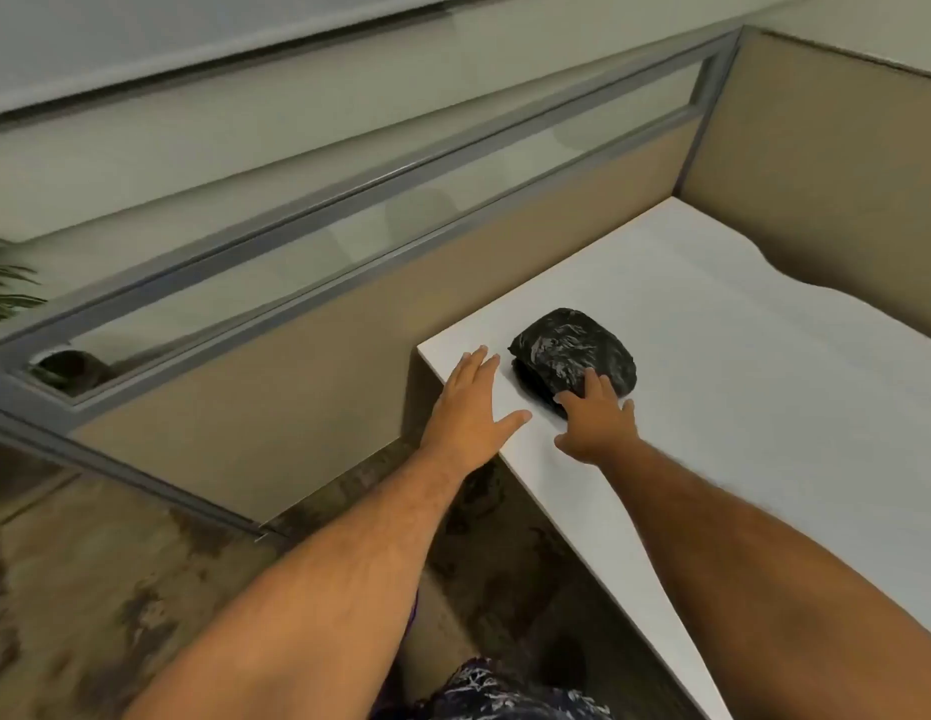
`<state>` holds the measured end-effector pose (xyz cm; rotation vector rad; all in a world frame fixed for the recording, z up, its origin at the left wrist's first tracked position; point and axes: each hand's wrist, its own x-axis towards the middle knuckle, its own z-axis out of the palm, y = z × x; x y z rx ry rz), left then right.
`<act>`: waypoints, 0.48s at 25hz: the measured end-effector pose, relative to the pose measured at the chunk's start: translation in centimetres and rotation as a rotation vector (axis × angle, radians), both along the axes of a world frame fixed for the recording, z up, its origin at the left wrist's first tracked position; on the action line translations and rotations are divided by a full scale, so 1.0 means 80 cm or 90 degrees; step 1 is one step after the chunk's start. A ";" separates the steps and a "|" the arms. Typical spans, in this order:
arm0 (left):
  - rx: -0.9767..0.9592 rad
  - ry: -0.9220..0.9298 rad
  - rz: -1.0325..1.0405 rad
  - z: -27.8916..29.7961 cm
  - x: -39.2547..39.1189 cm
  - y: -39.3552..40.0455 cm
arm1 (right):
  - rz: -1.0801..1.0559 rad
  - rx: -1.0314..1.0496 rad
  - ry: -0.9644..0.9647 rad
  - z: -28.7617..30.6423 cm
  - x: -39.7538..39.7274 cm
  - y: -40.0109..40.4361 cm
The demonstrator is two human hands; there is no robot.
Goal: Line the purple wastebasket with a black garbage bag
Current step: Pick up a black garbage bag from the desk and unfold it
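Observation:
A folded black garbage bag (572, 350) lies as a shiny bundle near the left corner of a white desk (738, 366). My right hand (598, 418) rests with its fingertips on the bundle's near edge, fingers spread, not closed around it. Left of the bundle, my left hand (471, 407) lies flat and open on the desk's corner, apart from the bag. A sliver of purple (412, 615) shows under my left forearm; the purple wastebasket cannot be made out.
Beige cubicle partitions with a grey metal frame and glass strip (307, 236) stand behind and left of the desk. Patterned carpet (89, 589) covers the floor below. A potted plant (11, 283) sits at the far left. Dark patterned clothing (494, 688) shows at the bottom.

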<state>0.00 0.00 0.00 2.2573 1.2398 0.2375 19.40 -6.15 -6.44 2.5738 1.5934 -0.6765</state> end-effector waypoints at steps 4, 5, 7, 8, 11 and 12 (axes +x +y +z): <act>-0.033 -0.025 0.033 -0.002 0.013 -0.010 | 0.029 -0.015 -0.018 -0.008 0.017 0.001; -0.042 -0.022 0.039 -0.005 0.014 -0.012 | 0.033 -0.001 -0.018 -0.010 0.022 0.002; -0.063 -0.013 0.041 -0.007 0.017 -0.016 | 0.027 0.033 -0.011 -0.010 0.035 0.001; -0.072 -0.012 0.038 -0.007 0.017 -0.016 | 0.014 0.051 -0.002 -0.011 0.042 0.001; -0.106 -0.018 0.043 -0.007 0.021 -0.019 | -0.001 0.059 0.044 -0.012 0.053 -0.002; -0.117 -0.026 0.047 -0.007 0.023 -0.021 | 0.004 0.053 0.055 -0.013 0.055 -0.002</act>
